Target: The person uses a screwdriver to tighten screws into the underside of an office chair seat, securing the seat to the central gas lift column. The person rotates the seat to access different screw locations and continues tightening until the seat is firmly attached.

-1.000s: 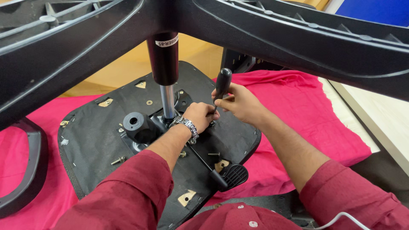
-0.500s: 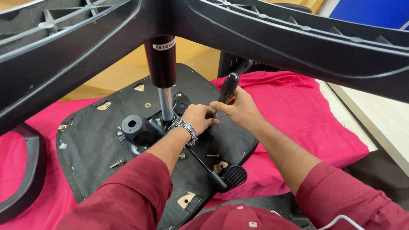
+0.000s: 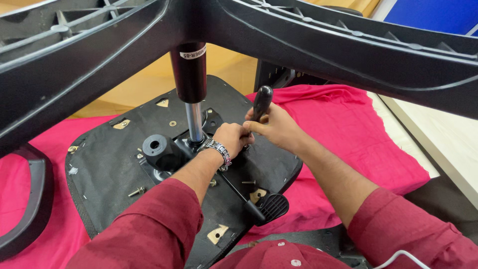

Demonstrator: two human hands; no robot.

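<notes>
Black screwdriver handle gripped in right hand; left hand fingers pinch its tip below; a slip could jab them.

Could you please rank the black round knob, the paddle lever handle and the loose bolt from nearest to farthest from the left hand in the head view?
From the left hand:
1. Black round knob, just left.
2. Paddle lever handle, below right.
3. Loose bolt, far lower left.
</notes>
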